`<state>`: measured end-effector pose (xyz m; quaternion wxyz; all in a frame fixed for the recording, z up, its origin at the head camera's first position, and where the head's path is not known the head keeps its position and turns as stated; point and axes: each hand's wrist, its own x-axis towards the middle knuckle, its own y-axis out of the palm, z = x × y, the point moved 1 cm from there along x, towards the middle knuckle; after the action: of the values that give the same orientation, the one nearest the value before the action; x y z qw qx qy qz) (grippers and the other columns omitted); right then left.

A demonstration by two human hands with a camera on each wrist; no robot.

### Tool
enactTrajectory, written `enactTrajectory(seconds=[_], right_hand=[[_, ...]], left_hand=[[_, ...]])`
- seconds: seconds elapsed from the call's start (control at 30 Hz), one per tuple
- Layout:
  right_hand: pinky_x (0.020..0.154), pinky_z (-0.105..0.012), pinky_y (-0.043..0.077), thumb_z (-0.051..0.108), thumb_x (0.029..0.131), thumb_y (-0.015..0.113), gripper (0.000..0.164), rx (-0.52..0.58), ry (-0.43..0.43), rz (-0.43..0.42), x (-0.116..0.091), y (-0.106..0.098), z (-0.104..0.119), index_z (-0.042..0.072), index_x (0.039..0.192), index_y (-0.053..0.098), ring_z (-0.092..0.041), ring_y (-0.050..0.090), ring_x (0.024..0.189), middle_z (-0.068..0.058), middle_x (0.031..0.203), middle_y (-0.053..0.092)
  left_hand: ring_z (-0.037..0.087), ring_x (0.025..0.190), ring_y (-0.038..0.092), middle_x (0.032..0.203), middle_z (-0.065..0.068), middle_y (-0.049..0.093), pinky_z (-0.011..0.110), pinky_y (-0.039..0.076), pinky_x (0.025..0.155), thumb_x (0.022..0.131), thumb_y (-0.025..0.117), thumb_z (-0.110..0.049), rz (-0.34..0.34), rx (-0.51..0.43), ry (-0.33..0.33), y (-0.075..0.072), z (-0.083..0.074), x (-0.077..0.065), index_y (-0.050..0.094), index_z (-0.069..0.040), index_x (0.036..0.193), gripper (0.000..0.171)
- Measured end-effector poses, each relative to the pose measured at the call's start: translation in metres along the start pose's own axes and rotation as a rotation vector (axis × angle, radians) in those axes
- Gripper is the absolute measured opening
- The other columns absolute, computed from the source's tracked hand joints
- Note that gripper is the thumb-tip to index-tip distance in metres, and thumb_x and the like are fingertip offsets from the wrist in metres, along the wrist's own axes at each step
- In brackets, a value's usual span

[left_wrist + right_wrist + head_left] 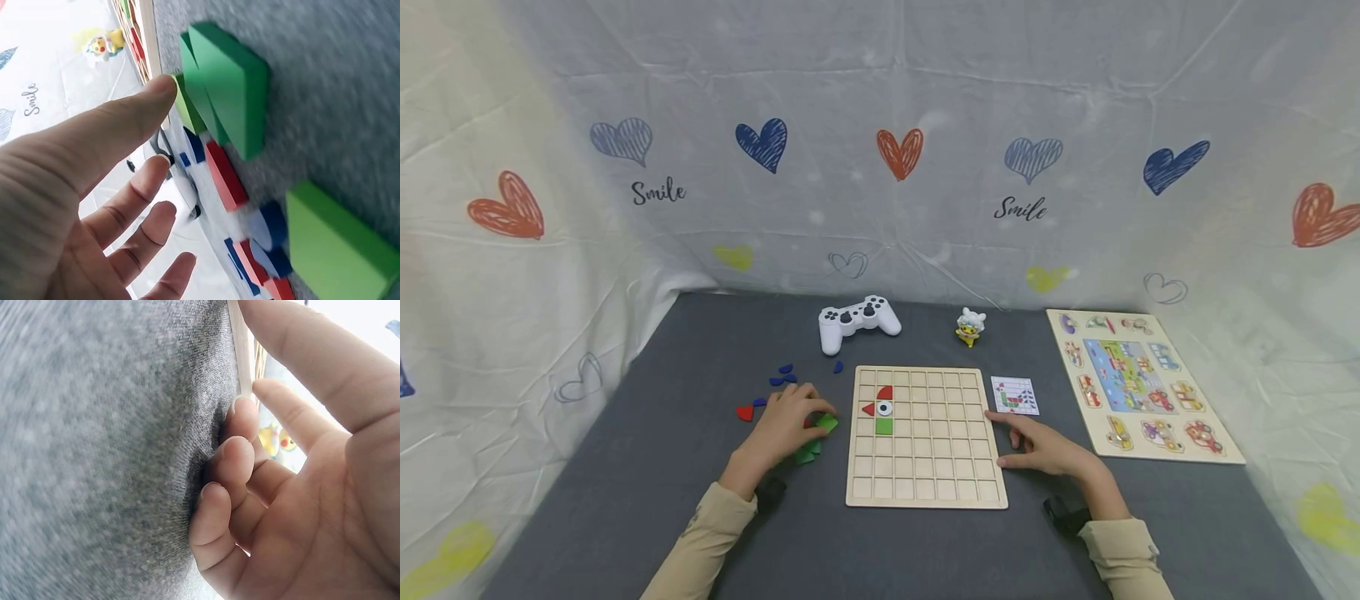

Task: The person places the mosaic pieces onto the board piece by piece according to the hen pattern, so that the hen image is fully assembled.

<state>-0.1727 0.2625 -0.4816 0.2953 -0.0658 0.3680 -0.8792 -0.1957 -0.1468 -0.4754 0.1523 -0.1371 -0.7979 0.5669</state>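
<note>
Left hand (pixel 784 423) pinches a light green, flat-sided block (pixel 827 422) just left of a square, pale wooden grid board (pixel 925 498) bearing 4 pieces. Right hand (pixel 1051 447), thumb and index finger wide apart, touches the board's right edge. Dark green flat blocks (pixel 234 87) lie on the grey cloth-covered desk (pixel 940 554).

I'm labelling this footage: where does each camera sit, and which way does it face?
Head: on the person's head, facing forward and down at the grid board; both sleeves, left grip and right grip show.
Left wrist: on that wrist, facing green pieces; thumb and fingers show.
Right wrist: on that wrist, facing the grey cloth and board's edge; palm, thumb and fingers show.
Shared: head and left wrist both show the white controller.
</note>
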Motion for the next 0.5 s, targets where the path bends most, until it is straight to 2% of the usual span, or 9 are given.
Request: enactTrajectory(seconds=[0.27,0.5], right_hand=[[0.052,-0.02,0.034,0.026,0.081,0.071,0.07,-0.02,0.003,0.0,0.0016,0.0023,-0.0058,0.001,0.139,0.039,-0.004,0.034,0.058,-0.007,0.08,0.044],[0.053,-0.02,0.034,0.026,0.081,0.071,0.07,-0.027,0.003,0.005,0.0021,0.0022,-0.0064,0.002,0.139,0.039,-0.004,0.034,0.058,-0.006,0.081,0.044]], left_hand=[[0.018,0.09,0.044,0.093,-0.005,0.051,0.053,0.035,0.086,0.074,0.078,-0.02,0.003,0.033,0.017,-0.0021,0.0039,0.0017,0.072,-0.027,0.101,0.028],[0.018,0.088,0.042,0.095,-0.004,0.052,0.05,0.035,0.084,0.072,0.079,-0.015,0.031,0.057,0.035,-0.0022,0.0042,0.0045,0.072,-0.024,0.1,0.03]])
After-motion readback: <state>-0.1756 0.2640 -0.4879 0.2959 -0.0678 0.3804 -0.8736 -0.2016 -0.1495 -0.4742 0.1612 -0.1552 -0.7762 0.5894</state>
